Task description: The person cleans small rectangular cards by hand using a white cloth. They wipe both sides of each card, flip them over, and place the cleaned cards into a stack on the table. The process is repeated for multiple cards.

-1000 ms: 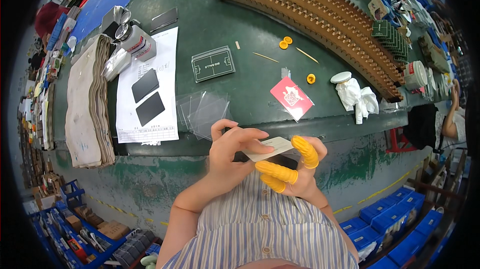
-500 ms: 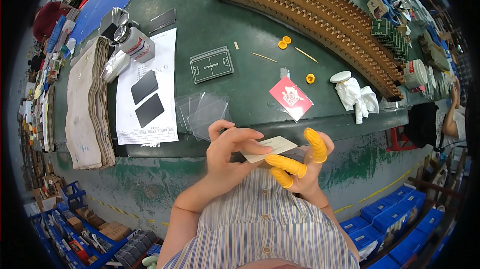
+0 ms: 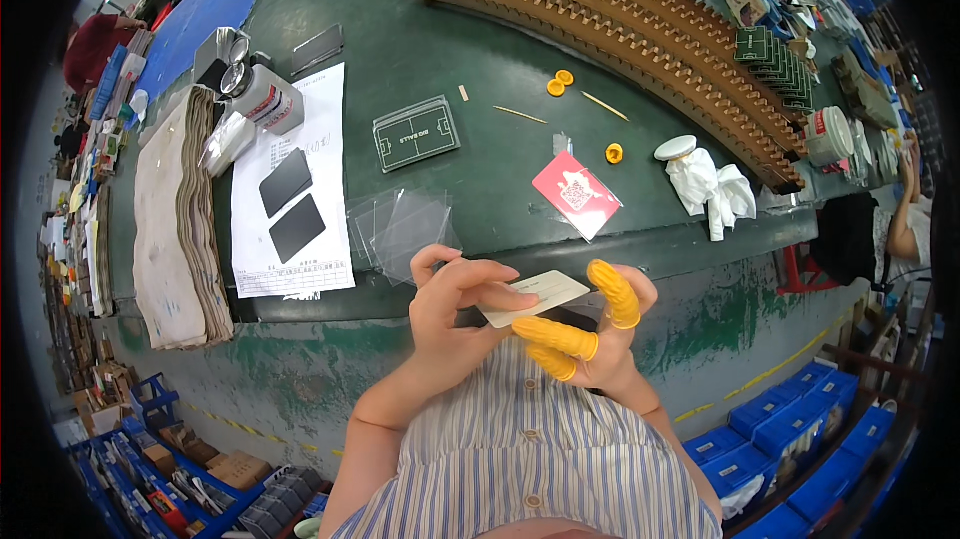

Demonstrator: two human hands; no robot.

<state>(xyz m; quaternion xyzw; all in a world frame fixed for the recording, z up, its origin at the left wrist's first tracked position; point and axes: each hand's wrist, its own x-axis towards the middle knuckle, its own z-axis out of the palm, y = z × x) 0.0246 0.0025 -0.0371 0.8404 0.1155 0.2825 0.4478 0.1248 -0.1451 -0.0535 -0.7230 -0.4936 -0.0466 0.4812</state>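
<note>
Since a second ago, the pale card (image 3: 533,296) has tipped a little and the yellow-capped fingers (image 3: 612,291) have shifted along its right end.

Going left to right: the left hand (image 3: 455,314) grasps the card's left half, thumb and fingertips curled over its top face, while the right hand (image 3: 590,334) pinches the right end from beneath and behind, with yellow rubber cots on three fingers. Held in the air just below the green surface (image 3: 480,154) edge, above the striped shirt (image 3: 530,459), the card runs lengthwise left to right, its right end raised slightly and pointing up-right. It is a small, thin, cream-white rectangle with rounded corners and a plain upper face. Clear plastic sleeves (image 3: 405,229) lie on the surface just beyond the left hand; a red packet (image 3: 577,194) lies further right.
</note>
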